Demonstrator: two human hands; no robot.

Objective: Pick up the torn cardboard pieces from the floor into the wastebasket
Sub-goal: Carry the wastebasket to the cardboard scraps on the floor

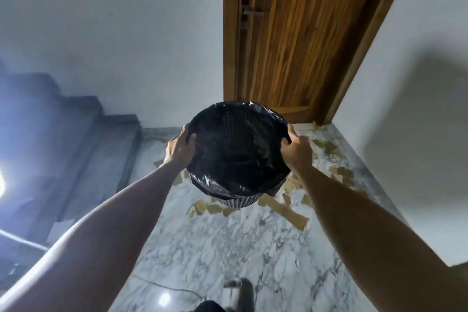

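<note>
The torn cardboard pieces were flat tan scraps with ragged edges, scattered over the marble floor from near the wooden door toward the right wall, with several lying under the raised wastebasket. The wastebasket was a ribbed round bin lined with a black plastic bag folded over its rim; its inside looked dark, and no contents could be made out. The left hand gripped the rim's left side, and the right hand gripped its right side, fingers curled over the edge.
</note>
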